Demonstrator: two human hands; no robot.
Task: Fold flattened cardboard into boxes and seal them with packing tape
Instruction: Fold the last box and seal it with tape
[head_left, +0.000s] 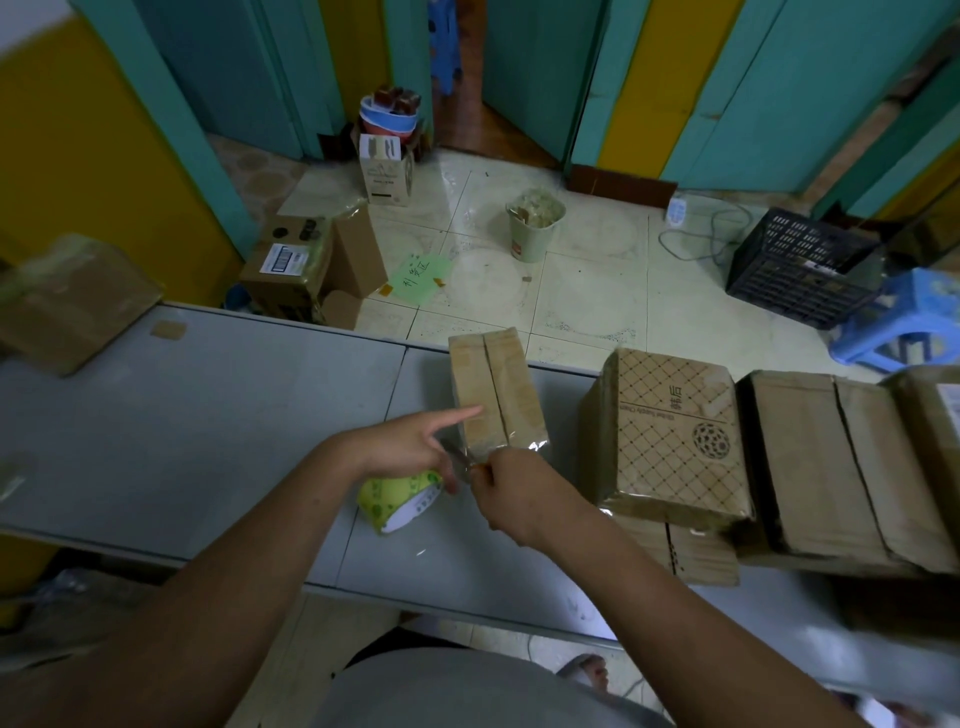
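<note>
Grey table (208, 415), sealing step: left hand (410, 447) forefinger presses the box (493, 395), other fingers unclear; right hand (519, 499) pinches the tape (524, 448). Next, probably cut and smooth.

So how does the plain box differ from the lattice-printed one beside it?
The small plain brown cardboard box is unprinted, smaller and stands on the grey table; the lattice-printed cardboard box rests on flattened cardboard. Only the plain one is handled: left hand, holding a green tape roll, touches it; right hand pinches clear tape. Both are brown.

Tape roll (399, 501) under left hand (410, 447), tape end (469, 464) in right hand (519, 493)
</note>
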